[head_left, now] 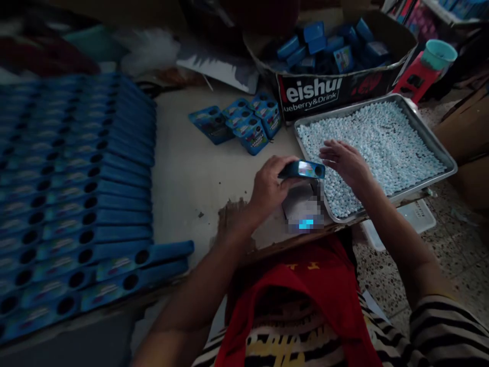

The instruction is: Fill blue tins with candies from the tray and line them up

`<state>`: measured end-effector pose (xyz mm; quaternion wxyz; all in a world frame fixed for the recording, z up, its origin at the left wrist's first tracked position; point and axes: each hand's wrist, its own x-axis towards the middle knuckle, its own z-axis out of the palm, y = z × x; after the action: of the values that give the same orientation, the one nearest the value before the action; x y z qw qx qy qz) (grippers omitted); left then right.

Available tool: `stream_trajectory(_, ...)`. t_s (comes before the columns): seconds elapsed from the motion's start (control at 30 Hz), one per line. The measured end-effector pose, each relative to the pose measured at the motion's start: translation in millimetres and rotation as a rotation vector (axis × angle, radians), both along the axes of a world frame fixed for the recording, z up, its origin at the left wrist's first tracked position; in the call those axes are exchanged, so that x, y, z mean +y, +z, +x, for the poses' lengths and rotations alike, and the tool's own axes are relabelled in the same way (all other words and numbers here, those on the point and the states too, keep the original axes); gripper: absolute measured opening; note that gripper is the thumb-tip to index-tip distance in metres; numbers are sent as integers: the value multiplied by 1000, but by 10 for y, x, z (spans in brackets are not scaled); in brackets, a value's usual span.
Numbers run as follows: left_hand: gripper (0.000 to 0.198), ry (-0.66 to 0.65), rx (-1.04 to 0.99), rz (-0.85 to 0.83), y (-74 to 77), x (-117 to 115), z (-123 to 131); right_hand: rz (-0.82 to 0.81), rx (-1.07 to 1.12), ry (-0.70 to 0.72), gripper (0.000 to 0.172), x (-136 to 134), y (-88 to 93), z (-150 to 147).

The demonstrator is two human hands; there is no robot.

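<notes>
My left hand (269,184) grips a small blue plastic container (304,169) with a shiny label and a dark round hole on the side facing me. Beneath it, near the table's front edge, sits a small flat device (301,201) with a lit blue display, partly blurred out. My right hand (346,160) hovers at the left part of a metal tray (410,192), fingers stretched out. Small pale blue and white pellets (382,137) fill the tray. I cannot make out anything in the right hand. Several similar blue containers (250,135) stand together behind my left hand.
Long rows of blue containers (87,188) cover the table's left side. A cardboard box (309,94) holding more blue pieces stands at the back. Right of it is a red stand (414,76) with a turquoise cup (439,55). A whitish plastic lid or tray (420,216) lies below the table edge.
</notes>
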<state>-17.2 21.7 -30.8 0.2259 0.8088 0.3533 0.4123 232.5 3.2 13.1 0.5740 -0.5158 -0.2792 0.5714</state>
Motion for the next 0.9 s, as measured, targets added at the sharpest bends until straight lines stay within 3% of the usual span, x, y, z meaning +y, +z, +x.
stream_trajectory(0.1,24,-64,140,301,532,452,28,-103,257,38,33,200,-56,-98)
stream_trajectory(0.17,28,-107,201,474,823,635,76,-155,405,84,42,272,-101,-115)
stream_trajectory(0.27,33,-179,270,597,1001,771,194,-216,541,96,49,300,-161,-98)
stream_trajectory(0.4,39,-221,273,563,874,844,344,-309,638,37,49,274,-192,-88)
stream_trajectory(0.67,30,-218,229,356,647,978,493,-400,720,-81,46,266,-123,-129)
stream_trajectory(0.77,30,-198,122,391,478,1034,482,-389,752,-85,43,271,-132,-107)
stream_trajectory(0.9,20,-76,2,337,226,978,401,-357,713,-88,42,286,-169,-97)
